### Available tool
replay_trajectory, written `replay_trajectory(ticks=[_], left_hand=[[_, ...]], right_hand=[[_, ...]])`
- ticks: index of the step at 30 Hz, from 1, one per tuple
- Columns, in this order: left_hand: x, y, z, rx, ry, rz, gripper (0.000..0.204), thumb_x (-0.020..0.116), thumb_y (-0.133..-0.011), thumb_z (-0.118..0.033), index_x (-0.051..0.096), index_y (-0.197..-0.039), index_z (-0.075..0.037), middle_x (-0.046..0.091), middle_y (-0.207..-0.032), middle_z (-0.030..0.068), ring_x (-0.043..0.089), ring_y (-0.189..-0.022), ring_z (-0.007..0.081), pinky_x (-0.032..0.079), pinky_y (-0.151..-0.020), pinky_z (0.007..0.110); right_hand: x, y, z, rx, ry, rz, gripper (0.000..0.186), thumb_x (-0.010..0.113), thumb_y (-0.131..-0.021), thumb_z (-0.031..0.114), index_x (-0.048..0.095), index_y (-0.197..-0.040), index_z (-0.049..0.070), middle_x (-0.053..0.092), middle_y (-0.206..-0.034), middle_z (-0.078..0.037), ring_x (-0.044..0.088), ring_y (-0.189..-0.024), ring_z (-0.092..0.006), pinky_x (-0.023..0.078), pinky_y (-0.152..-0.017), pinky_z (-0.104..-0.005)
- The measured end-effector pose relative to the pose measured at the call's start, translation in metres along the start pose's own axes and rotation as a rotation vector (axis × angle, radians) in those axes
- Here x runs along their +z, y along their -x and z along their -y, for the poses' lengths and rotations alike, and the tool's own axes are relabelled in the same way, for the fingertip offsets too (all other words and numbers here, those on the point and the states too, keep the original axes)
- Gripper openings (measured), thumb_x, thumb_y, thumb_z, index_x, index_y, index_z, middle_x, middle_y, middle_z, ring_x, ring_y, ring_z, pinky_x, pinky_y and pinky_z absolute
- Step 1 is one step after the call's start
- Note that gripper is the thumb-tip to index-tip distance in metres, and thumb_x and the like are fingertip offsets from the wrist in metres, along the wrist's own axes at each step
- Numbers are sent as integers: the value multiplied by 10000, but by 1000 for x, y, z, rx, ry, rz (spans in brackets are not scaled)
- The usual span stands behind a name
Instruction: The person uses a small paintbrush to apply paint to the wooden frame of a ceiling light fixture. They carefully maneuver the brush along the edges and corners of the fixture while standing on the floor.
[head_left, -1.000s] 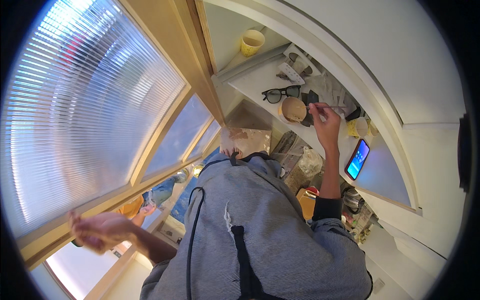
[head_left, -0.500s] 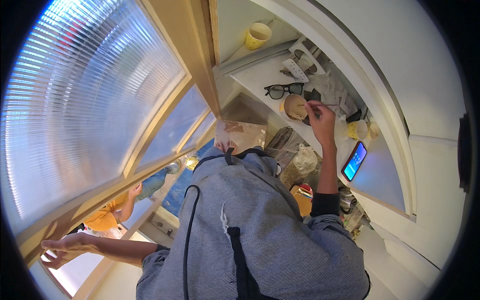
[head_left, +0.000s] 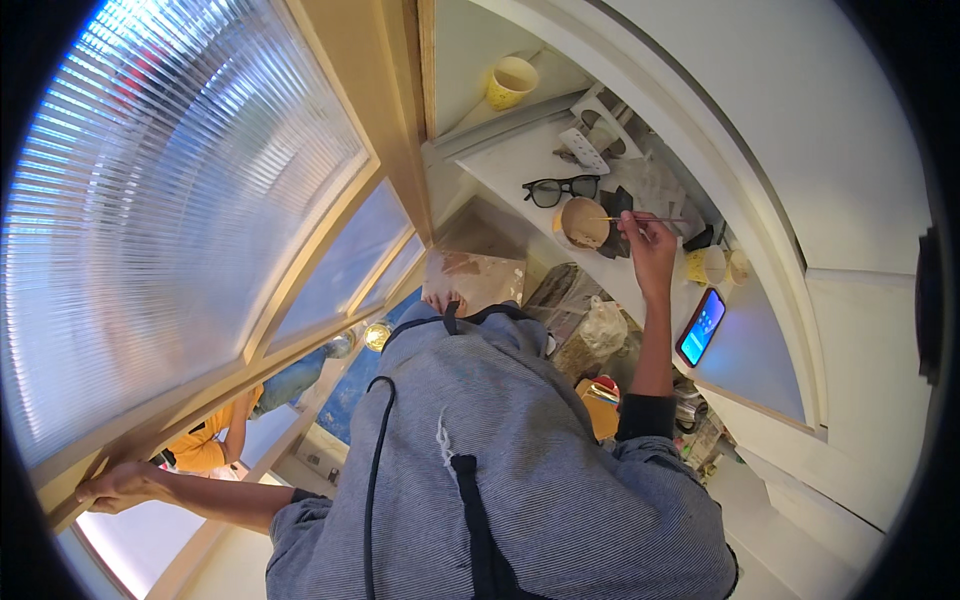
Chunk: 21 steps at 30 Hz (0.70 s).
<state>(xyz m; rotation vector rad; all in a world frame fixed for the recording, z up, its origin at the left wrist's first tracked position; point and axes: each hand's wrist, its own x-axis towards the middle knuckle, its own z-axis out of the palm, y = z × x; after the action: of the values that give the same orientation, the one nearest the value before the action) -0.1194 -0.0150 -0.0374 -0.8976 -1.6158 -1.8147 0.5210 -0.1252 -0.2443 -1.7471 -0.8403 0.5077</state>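
over the paper cup (head_left: 583,225), the mouth is open from above except where the thin stick (head_left: 645,219) in the right hand (head_left: 650,245) crosses its rim. eyeglasses (head_left: 560,190) crowd the cup's far side; on the right, a yellow cup (head_left: 706,266) and the smartphone (head_left: 701,328) leave a narrow lane beside the forearm before the curved white frame (head_left: 695,130) closes it off. leftward, the wooden rail (head_left: 150,425) bars the left hand (head_left: 122,487) (fingertip contact is unclear).

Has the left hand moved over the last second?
Yes: the left hand has moved leftward and slightly down along the wooden rail, toward its lower-left end.
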Motion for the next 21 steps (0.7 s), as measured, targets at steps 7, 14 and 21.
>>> replay_trajectory(ticks=[7,14,21], left_hand=[[1,-4,6,-9,-1,32,584,380,-1003,-510,547,-894,39,568,-944,198,615,-856,261,570,-708,376],[-4,-4,16,-27,-16,15,616,371,-1012,-512,592,-849,40,582,-849,151,581,-802,228,520,-646,381],[-2,1,15,-97,-82,-28,711,376,-994,-590,597,-1241,38,618,-1158,208,615,-992,305,526,-768,376]], right_hand=[[3,14,6,198,-579,-119,176,671,-937,200,639,-951,28,643,-812,-44,598,-744,-115,468,-651,-257],[41,48,48,409,-1202,-76,164,614,-972,239,603,-955,77,549,-780,10,509,-697,-115,433,-635,-278],[111,63,145,156,-1315,310,109,604,-964,120,627,-993,18,613,-814,-66,579,-727,-169,475,-646,-297]])
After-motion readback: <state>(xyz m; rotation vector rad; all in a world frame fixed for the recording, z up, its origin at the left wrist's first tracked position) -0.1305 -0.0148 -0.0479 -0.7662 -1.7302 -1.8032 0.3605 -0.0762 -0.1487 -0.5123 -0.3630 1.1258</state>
